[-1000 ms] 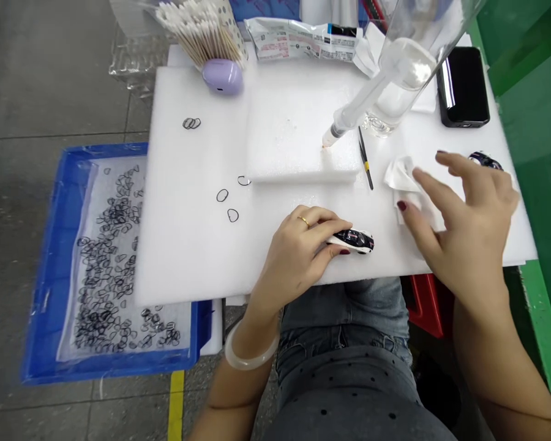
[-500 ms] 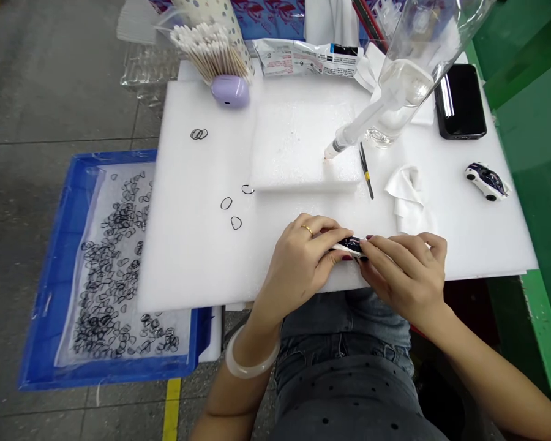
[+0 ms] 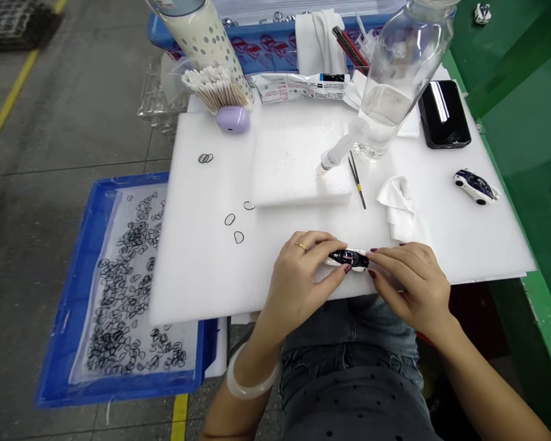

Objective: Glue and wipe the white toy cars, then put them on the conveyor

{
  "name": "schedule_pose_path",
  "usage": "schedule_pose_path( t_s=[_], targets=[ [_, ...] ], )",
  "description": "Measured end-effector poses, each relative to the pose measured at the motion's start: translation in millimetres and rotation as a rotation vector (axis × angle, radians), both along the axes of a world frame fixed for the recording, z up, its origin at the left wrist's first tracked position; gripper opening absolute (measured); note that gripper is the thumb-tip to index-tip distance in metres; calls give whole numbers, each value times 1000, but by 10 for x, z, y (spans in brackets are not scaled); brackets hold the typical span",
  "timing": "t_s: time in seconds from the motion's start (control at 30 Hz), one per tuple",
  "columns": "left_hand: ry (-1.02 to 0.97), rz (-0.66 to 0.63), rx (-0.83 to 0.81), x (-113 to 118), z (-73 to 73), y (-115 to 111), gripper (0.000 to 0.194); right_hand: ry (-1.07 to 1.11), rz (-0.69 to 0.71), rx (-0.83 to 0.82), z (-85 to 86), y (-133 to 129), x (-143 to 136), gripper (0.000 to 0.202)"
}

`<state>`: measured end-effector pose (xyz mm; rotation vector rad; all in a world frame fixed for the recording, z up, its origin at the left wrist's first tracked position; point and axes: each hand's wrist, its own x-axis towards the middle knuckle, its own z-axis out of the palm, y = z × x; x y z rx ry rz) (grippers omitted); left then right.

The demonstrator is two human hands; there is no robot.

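Observation:
A small white and dark blue toy car (image 3: 352,260) is held near the front edge of the white foam board (image 3: 197,263), its roof facing up. My left hand (image 3: 300,275) pinches its left part between thumb and fingers. At the car's right end, the thumb and index finger of my right hand (image 3: 411,282) sit against its corners. Beyond my hands is a raised foam block (image 3: 294,162) with a syringe (image 3: 340,153) leaning tip-down on it. Black tweezers (image 3: 357,180) and a crumpled white cloth (image 3: 399,205) lie just past my right hand.
Several thin black rings (image 3: 239,237) lie left on the board; many more fill a blue tray (image 3: 64,343). Cotton swabs (image 3: 215,86), a purple case (image 3: 233,119), a foil packet (image 3: 298,87), a glass bottle (image 3: 381,116), a black phone-like device (image 3: 445,116) and another toy car (image 3: 476,187) stand around.
The toy car has turned so more of its roof shows. My right thumb and fingers have spread slightly at its end. The camera view has tilted up a little.

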<state>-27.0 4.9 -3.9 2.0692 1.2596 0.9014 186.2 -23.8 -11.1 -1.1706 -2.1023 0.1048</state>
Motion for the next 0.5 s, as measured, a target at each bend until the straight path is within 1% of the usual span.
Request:
schedule_pose_path(
  t_s=[0.1,0.17,0.37,0.5],
  targets=[
    [20,83,-61,81,32,-20,17,31,-22,-14,-21,7,-26,27],
    [29,103,-63,111,38,-29,16,29,-25,-19,-20,13,-35,27],
    [48,102,-50,110,32,-29,15,17,-12,-13,-23,13,-36,27],
    [62,92,-72,106,59,-14,14,-22,1,-17,-23,11,-25,29]
  ],
)
